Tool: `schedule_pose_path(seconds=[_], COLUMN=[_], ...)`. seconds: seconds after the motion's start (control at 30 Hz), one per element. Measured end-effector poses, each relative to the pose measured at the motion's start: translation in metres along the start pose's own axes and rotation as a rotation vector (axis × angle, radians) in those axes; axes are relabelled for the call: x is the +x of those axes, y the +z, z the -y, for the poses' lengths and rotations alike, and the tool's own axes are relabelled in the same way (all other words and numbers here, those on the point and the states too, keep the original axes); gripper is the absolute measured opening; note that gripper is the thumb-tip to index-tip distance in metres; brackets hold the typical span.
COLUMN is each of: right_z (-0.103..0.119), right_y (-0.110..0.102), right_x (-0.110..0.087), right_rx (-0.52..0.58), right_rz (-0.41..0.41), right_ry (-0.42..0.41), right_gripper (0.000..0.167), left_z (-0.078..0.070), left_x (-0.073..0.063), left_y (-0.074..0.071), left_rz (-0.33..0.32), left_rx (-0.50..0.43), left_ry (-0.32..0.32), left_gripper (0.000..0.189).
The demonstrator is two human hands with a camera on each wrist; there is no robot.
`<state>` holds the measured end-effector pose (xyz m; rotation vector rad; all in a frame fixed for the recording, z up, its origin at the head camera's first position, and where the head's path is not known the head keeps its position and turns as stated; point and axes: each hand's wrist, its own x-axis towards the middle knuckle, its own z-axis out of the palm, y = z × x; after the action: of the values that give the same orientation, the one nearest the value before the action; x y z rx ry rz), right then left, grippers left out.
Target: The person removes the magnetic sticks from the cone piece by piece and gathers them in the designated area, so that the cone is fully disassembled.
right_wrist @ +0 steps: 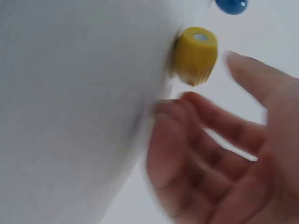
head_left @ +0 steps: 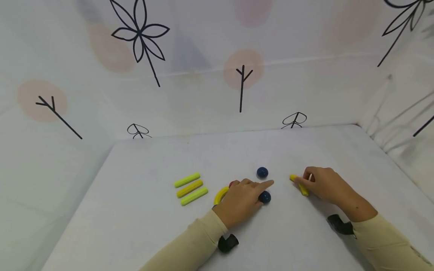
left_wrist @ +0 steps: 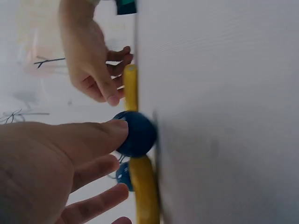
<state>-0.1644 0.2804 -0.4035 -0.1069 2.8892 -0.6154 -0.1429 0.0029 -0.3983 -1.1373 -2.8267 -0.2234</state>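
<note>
My left hand [head_left: 242, 199] reaches over the table with its index finger stretched out. In the left wrist view its thumb touches a blue ball [left_wrist: 136, 134], and the other fingers are spread apart. A curved yellow piece [head_left: 221, 195] lies partly under this hand, with a bit of red showing beside it. A second blue ball [head_left: 262, 172] sits behind. To the right, my right hand [head_left: 323, 184] is at a yellow stick [head_left: 303, 189] with a pale dot in its end. In the right wrist view the thumb and fingers stand around this stick [right_wrist: 195, 56], a gap showing at the thumb.
Left of the hands lie a yellow stick [head_left: 190, 188] and two yellow-green sticks, [head_left: 187, 180] roughly parallel on the white table [head_left: 135, 226]. Black wrist devices [head_left: 228, 244] hang under both sleeves. Behind stands a white cloth wall [head_left: 203, 101] with drawn plants.
</note>
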Motion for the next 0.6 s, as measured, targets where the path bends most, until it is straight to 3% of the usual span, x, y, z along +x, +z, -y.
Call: schedule_pose_path(seconds=[0.07, 0.27, 0.47, 0.6], right_z=[0.003, 0.027, 0.074, 0.091], right_y=[-0.003, -0.009, 0.0, 0.005], right_x=[-0.001, -0.018, -0.021, -0.018], right_rx=[-0.013, 0.01, 0.023, 0.028], right_rz=[-0.012, -0.042, 0.085, 0.099], right_ry=[0.001, -0.043, -0.133, -0.195], right_gripper=[0.036, 0.026, 0.02, 0.023], left_z=[0.004, 0.018, 0.034, 0.036], left_x=[-0.001, -0.003, -0.007, -0.01], left_y=[-0.008, -0.029, -0.032, -0.027], left_rz=[-0.008, -0.083, 0.039, 0.116], left_rx=[-0.015, -0.035, -0.067, -0.081], left_ry=[-0.004, -0.086, -0.181, -0.18], left_gripper=[0.062, 0.042, 0.043, 0.043])
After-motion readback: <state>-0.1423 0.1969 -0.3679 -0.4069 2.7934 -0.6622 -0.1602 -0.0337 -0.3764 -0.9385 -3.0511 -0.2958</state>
